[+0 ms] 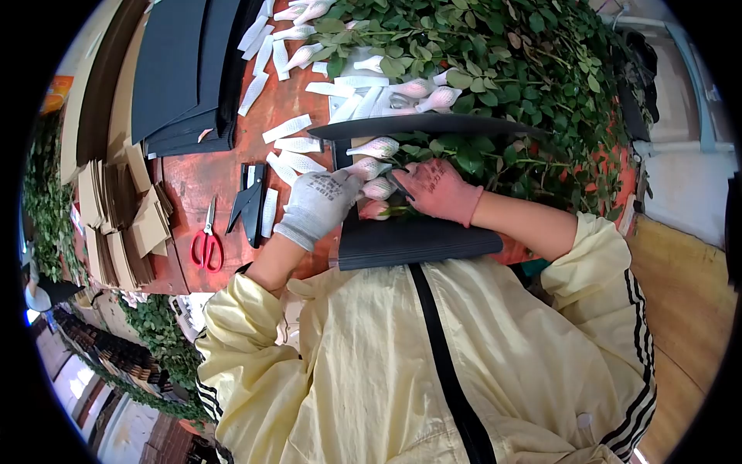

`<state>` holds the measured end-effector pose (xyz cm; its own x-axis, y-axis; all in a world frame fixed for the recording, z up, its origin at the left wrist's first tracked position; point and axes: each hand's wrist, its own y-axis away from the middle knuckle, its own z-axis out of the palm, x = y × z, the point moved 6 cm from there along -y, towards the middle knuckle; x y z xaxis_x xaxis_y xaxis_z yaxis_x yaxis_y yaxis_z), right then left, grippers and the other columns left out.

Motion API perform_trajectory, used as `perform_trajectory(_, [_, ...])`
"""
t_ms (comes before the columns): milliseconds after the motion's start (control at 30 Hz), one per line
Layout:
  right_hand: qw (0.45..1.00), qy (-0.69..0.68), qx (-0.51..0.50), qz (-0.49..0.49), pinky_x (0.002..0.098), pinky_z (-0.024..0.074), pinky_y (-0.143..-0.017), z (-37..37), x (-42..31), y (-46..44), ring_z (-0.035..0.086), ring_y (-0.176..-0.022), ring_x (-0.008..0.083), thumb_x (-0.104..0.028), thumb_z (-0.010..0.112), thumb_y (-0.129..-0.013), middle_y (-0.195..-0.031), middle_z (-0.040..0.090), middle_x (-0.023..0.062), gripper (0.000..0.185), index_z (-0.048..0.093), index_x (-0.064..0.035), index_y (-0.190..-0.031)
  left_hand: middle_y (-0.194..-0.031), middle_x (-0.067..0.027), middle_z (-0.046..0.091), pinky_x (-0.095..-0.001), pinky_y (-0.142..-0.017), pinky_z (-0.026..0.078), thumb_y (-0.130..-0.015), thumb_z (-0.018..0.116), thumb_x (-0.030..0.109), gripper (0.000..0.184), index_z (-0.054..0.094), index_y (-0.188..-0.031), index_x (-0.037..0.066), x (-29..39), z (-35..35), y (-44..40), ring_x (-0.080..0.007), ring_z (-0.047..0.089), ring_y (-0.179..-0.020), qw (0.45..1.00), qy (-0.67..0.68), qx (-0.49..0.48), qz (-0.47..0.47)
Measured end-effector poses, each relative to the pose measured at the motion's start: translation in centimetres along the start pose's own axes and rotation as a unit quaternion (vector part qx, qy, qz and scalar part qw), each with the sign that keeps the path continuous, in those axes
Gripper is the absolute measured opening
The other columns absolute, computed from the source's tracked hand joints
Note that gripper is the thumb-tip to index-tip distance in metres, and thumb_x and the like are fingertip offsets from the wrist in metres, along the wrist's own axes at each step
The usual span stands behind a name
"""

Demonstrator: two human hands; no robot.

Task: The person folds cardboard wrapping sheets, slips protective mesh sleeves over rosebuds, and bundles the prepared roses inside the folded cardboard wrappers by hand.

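Note:
My left hand (317, 205), in a pale grey glove, has its fingers closed on a rosebud (366, 169) in a white net sleeve. Facing it, my right hand (438, 189), in a pink glove, is closed at the stem side of the buds, where its fingers hide most of the stem. Another netted rosebud (377, 148) lies just above, and one more netted bud (379, 188) is just below. Nearest my body lies a pink rosebud (374, 209). These roses rest on a black ridged sheet (417, 246), whose far edge (433, 124) stands curled up behind them.
Leafy rose stems (495, 54) cover the back right. White net sleeves (287, 128) lie scattered on the red table (185, 182). Red-handled scissors (207, 249) and a black stapler (250, 203) are at left, near cardboard pieces (116, 209) and black sheets (174, 62).

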<state>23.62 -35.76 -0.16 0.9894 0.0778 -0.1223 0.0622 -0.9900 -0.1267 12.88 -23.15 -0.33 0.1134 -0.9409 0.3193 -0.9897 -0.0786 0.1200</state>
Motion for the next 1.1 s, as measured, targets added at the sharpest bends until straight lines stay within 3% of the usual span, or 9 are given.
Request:
perform_trajectory(267, [0.992,-0.048,-0.109,0.051,0.0400,0.0454,-0.068,-0.1,0.5,-0.4,0.060,-0.079,0.0261,-0.023,0.055,-0.079,-0.088,0.060,0.0090,0.033,0.054,-0.0120,-0.110,-0.077,-0.0068,0.061,-0.0379,-0.056,0.047,-0.082,0.054,0.019,0.011,0.056,-0.090,0.012,-1.7,-0.7,2.2,-0.0256,0.062,-0.067,0.997,-0.016,0.034,0.062])
perform_trajectory(333, [0.996,-0.057,-0.058,0.041,0.0389,0.0463,-0.067,-0.5,0.5,-0.4,0.061,-0.077,0.0261,-0.019,0.050,-0.081,-0.082,0.060,0.0096,0.022,0.054,-0.0099,-0.101,-0.077,-0.0070,0.060,-0.0394,-0.058,0.047,-0.082,0.056,0.022,0.013,0.056,-0.090,0.013,-4.8,-1.4,4.1,-0.0265,0.061,-0.068,0.996,0.006,0.093,0.018])
perform_trajectory(367, [0.998,-0.042,-0.036,0.026,0.0384,0.0462,-0.066,-0.4,0.4,-0.1,0.061,-0.076,0.0260,-0.019,0.049,-0.082,-0.082,0.060,0.0091,0.023,0.055,-0.0096,-0.103,-0.079,-0.0073,0.061,-0.0397,-0.060,0.048,-0.081,0.058,0.022,0.015,0.058,-0.092,0.012,-7.3,-1.0,5.4,-0.0266,0.062,-0.071,0.994,-0.019,-0.021,-0.104])
perform_trajectory(467, [1.000,-0.011,0.013,-0.011,0.0373,0.0461,-0.064,-0.7,-0.1,-0.2,0.061,-0.072,0.0257,-0.018,0.046,-0.084,-0.083,0.060,0.0080,0.026,0.056,-0.0089,-0.106,-0.084,-0.0084,0.063,-0.0387,-0.062,0.049,-0.080,0.059,0.021,0.019,0.062,-0.097,0.012,-7.6,-4.7,7.0,-0.0267,0.063,-0.074,0.981,-0.011,-0.035,-0.192])
perform_trajectory(600, [0.996,0.013,-0.078,-0.029,0.0364,0.0440,-0.059,-0.7,-0.8,-0.8,0.058,-0.068,0.0230,-0.020,0.050,-0.081,-0.084,0.059,0.0062,0.033,0.056,-0.0100,-0.111,-0.099,-0.0066,0.066,-0.0327,-0.066,0.052,-0.078,0.060,0.013,0.026,0.065,-0.103,0.012,-0.9,-7.5,4.0,-0.0244,0.064,-0.079,0.978,0.104,0.161,0.078])
perform_trajectory(667, [0.995,0.023,-0.088,-0.050,0.0364,0.0462,-0.060,-0.9,-1.0,-1.0,0.060,-0.067,0.0229,-0.016,0.049,-0.080,-0.081,0.060,0.0084,0.030,0.057,-0.0052,-0.107,-0.103,-0.0060,0.066,-0.0330,-0.065,0.051,-0.081,0.059,0.016,0.023,0.066,-0.102,0.013,1.9,-6.4,1.3,-0.0240,0.065,-0.080,0.965,0.195,0.138,0.110])
perform_trajectory(767, [0.993,-0.017,-0.111,-0.034,0.0370,0.0470,-0.059,-1.6,-0.9,-1.6,0.060,-0.068,0.0233,-0.019,0.053,-0.079,-0.080,0.059,0.0092,0.027,0.057,-0.0058,-0.102,-0.106,-0.0043,0.065,-0.0360,-0.063,0.050,-0.086,0.054,0.026,0.027,0.062,-0.109,0.016,2.6,-2.0,-0.3,-0.0241,0.065,-0.080,0.986,0.152,-0.009,0.071])
perform_trajectory(800, [0.970,-0.063,-0.231,0.033,0.0409,0.0474,-0.063,-1.4,0.0,-1.9,0.061,-0.074,0.0266,-0.027,0.058,-0.078,-0.088,0.059,0.0093,0.036,0.056,-0.0096,-0.110,-0.106,-0.0043,0.065,-0.0360,-0.063,0.050,-0.086,0.054,0.026,0.027,0.062,-0.109,0.016,2.2,-1.4,-0.2,-0.0241,0.065,-0.080,0.986,0.152,-0.002,0.066])
perform_trajectory(1100, [0.987,0.056,-0.141,0.058,0.0378,0.0436,-0.060,0.3,0.4,-1.7,0.060,-0.072,0.0243,-0.028,0.054,-0.079,-0.095,0.059,0.0091,0.039,0.054,-0.0085,-0.114,-0.109,-0.0038,0.063,-0.0402,-0.056,0.049,-0.088,0.049,0.032,0.028,0.061,-0.110,0.018,2.4,-0.6,0.5,-0.0249,0.065,-0.074,0.995,0.073,-0.004,0.065])
